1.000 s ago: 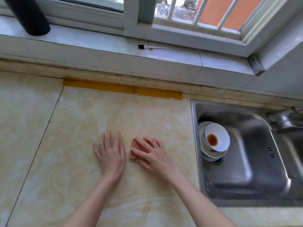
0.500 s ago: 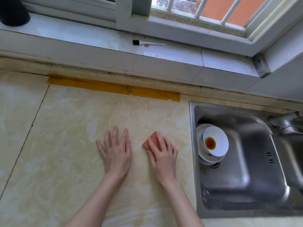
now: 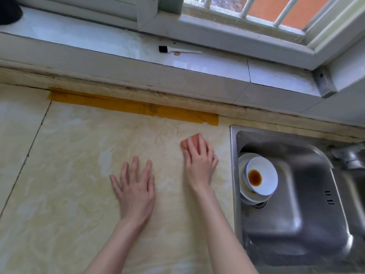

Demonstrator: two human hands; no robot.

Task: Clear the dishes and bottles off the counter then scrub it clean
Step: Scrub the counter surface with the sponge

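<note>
Nearest to me, my left hand (image 3: 136, 190) lies flat on the counter (image 3: 79, 165), fingers spread and straight, with nothing in it. I judge it to be bracing me. Just beyond and to its right, my right hand (image 3: 199, 161) presses down on an orange-pink pad (image 3: 195, 137) with the fingers laid out nearly straight over it. Only the pad's far edge and left corner show past the fingertips, and I cannot tell where the thumb sits.

No dishes or bottles show on the visible stretch of counter, so I take the step in hand to be the scrubbing. The next move calls for steady downward pressure and strokes toward the faint brownish staining just ahead of the pad, stopping short of the sink (image 3: 234, 175) rim (the pad is already near it).

In the sink, a white bowl (image 3: 262, 175) with a brown puddle leans on a plate (image 3: 242, 161). How many pieces are stacked beneath it is hidden. The tap (image 3: 347, 157) is blurred and cut by the frame edge.

Farther back, yellow tape (image 3: 138, 108) runs along the counter's rear seam. On the sill (image 3: 98, 42) lies a small brush (image 3: 177, 50), and a dark object (image 3: 9, 12) is cut off at the top-left corner, so I cannot identify it.
</note>
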